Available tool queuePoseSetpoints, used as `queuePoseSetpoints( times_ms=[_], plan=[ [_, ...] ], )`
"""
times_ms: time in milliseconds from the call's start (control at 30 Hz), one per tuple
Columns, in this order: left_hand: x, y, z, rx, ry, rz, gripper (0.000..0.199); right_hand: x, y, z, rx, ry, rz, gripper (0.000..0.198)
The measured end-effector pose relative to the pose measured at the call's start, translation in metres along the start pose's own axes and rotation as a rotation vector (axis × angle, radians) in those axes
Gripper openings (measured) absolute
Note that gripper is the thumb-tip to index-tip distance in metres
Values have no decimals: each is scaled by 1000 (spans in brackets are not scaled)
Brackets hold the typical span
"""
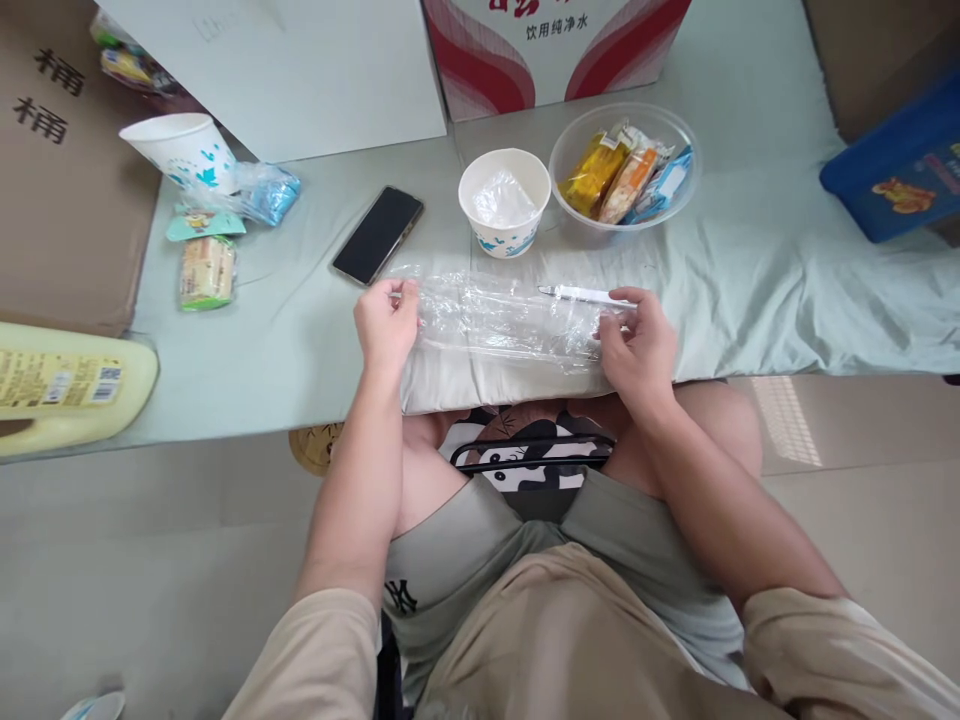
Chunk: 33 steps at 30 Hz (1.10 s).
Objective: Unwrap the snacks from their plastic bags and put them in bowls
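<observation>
A clear, crinkled plastic bag (495, 318) stretches sideways along the table's near edge. My left hand (388, 322) pinches its left end between thumb and fingers. At the opposite end, my right hand (639, 340) has its fingers closed on the plastic. A slim white pen-like tool (585, 294) with a dark pointed tip lies along the bag's upper edge, its right end meeting my right fingers; whether it is a pen or a knife I cannot tell. Just beyond the bag stands a paper cup (506, 240) with crumpled clear plastic inside.
A phone (379, 235) lies left of the cup. To its right is a clear plastic bowl (686, 195) of wrapped snacks. Farther left are another paper cup (184, 150), a wrapped snack (208, 272) and a yellow jug (75, 385). Boxes (555, 60) line the back; a blue container (892, 170) stands right.
</observation>
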State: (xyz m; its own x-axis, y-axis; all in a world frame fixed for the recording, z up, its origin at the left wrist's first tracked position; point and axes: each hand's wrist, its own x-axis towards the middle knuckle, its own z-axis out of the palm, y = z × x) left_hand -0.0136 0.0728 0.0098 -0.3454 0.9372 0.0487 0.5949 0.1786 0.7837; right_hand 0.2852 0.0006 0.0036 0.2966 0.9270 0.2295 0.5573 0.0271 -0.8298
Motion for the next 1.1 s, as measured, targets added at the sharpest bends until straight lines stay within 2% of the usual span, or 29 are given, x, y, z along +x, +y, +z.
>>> queuePoseSetpoints(
  times_ms=[100, 267, 400, 567, 733, 867, 967, 1100],
  plan=[
    [2, 3, 2, 74, -3, 17, 21, 4, 4, -1, -88, -11, -6, 20],
    [3, 5, 3, 195, 30, 42, 18, 5, 10, 0, -207, -103, 4, 36],
    [5, 2, 4, 182, 10, 87, 11, 2, 13, 5, -326, -112, -96, 52],
    [7, -2, 8, 20, -198, 117, 37, -1, 13, 8, -449, -99, -251, 61],
    [9, -2, 0, -321, -405, 72, 52, -9, 12, -3, -500, -246, -285, 79],
    [7, 4, -12, -478, -564, 22, 55, -14, 14, -13, -490, -338, -307, 80],
    [4, 9, -16, -502, -557, 19, 49, -14, 15, -16, -481, -365, -301, 79],
    [5, 12, -11, -518, -440, -19, 40, -12, 14, -14, -470, -382, -281, 77]
  ],
)
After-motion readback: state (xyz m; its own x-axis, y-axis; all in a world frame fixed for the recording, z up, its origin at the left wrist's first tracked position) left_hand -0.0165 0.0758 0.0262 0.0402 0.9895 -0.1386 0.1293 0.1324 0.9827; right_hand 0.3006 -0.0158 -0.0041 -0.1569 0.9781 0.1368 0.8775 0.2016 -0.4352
